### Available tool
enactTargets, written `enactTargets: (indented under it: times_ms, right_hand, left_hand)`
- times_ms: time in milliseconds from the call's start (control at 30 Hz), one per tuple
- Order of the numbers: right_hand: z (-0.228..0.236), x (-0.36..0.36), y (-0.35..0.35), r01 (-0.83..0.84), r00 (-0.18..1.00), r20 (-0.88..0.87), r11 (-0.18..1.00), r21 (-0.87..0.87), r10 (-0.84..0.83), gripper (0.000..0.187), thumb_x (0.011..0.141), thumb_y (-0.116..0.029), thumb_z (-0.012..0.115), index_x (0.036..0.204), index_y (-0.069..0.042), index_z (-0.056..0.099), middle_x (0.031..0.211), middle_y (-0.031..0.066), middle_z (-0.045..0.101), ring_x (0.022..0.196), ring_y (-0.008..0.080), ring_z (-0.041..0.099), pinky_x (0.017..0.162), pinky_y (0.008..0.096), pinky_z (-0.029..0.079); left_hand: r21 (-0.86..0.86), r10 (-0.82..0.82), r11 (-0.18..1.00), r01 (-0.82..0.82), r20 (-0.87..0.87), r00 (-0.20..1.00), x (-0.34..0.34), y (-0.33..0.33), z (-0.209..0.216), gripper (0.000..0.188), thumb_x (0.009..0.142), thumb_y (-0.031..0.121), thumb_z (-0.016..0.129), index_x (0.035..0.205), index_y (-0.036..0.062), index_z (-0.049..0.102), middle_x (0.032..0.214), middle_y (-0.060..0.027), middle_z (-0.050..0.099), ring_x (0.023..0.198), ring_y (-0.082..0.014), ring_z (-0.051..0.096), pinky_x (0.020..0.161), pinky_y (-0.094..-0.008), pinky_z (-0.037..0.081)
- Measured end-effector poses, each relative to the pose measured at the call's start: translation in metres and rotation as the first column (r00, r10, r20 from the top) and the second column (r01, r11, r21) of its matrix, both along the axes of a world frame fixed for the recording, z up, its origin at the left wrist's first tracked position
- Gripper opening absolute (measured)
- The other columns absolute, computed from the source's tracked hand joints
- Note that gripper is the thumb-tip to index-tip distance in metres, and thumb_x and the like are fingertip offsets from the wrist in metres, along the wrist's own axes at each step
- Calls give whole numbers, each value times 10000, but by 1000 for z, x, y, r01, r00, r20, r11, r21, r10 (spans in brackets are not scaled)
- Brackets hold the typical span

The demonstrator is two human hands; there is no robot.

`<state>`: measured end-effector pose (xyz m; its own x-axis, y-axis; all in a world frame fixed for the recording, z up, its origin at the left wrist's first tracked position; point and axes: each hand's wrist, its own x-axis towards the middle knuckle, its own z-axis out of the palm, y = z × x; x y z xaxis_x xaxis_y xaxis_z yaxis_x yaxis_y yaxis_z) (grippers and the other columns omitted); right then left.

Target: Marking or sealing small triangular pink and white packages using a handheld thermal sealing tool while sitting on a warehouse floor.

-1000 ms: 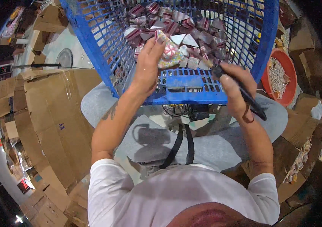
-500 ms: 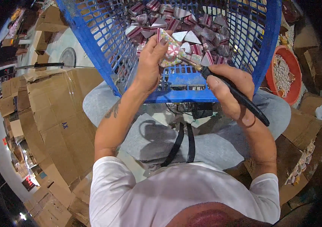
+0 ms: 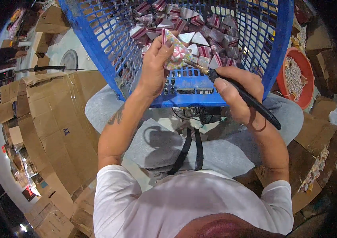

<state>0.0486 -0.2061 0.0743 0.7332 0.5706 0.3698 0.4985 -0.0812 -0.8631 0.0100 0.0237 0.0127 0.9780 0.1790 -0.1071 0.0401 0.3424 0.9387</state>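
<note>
My left hand (image 3: 155, 65) grips a toy cake slice (image 3: 175, 60), a wedge with a speckled pastel top, a pink-and-white swirl in the middle and a striped side. My right hand (image 3: 243, 88) is wrapped round a pen-like tool (image 3: 254, 104) with a thick black handle and a thin metal tip. The tip points left at the slice, right beside its lower right edge; whether they touch I cannot tell. Beneath both hands stands a blue plastic basket (image 3: 200, 100), with many similar wedges (image 3: 197, 28), striped and wrapped in clear film, heaped at its far end.
An orange-red basin (image 3: 282, 75) of small pale pieces (image 3: 294, 79) stands on the right. Large cardboard sheets and boxes (image 3: 59, 127) crowd the left, with more cardboard (image 3: 315, 135) at lower right. The basket's near rim lies just beyond my crossed legs (image 3: 164, 142).
The tool tip has shifted slightly away from the swirl toward the slice's right edge. The slice is turned a little in my left hand, and both grips stay the same.
</note>
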Motion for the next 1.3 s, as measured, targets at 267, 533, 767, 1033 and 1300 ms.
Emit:
enactTargets:
  times_ms: [267, 533, 767, 1033, 1300]
  right_hand:
    - [-3, 0, 1, 16, 999, 33, 999, 40, -17, 229, 827, -176, 686, 955, 14, 683, 796, 177, 692, 705, 303, 698, 644, 374, 543]
    - [6, 1, 1, -35, 999, -5, 999, -40, 35, 243, 832, -152, 665, 1008, 16, 668, 799, 142, 689, 678, 230, 667, 623, 336, 517]
    - [2, 2, 3, -14, 1000, 13, 1000, -19, 15, 251, 833, -178, 655, 978, 25, 678, 794, 148, 686, 679, 239, 669, 628, 343, 515]
    - [3, 3, 3, 8, 997, 72, 1000, -28, -6, 276, 830, -204, 646, 971, 31, 675, 806, 171, 685, 694, 285, 680, 641, 360, 522]
    - [8, -1, -2, 54, 999, 1, 999, -6, -54, 272, 837, -213, 628, 965, 23, 674, 786, 150, 682, 695, 236, 673, 637, 345, 511]
  left_hand:
    - [19, -5, 1000, 5, 2, 1000, -1, 0, 0, 542, 998, 373, 488, 1392, 12, 400, 1180, -159, 623, 1089, -269, 639, 944, -390, 512]
    - [-60, 60, 996, -59, 18, 998, -1, -4, 5, 449, 993, 301, 558, 1314, -5, 485, 1100, -119, 654, 963, -149, 631, 855, -288, 504]
    - [59, 84, 995, -87, 43, 996, 0, -6, 2, 466, 989, 326, 568, 1316, 3, 492, 1057, -85, 659, 901, -125, 623, 780, -256, 502]
    - [100, 57, 993, -64, 65, 996, 1, -7, 0, 479, 988, 340, 569, 1319, 3, 488, 1064, -81, 663, 884, -116, 621, 715, -240, 482]
    - [-29, 40, 999, -38, 58, 998, 0, -8, 3, 503, 986, 348, 565, 1336, 2, 457, 1125, -123, 641, 1031, -192, 634, 889, -329, 511]
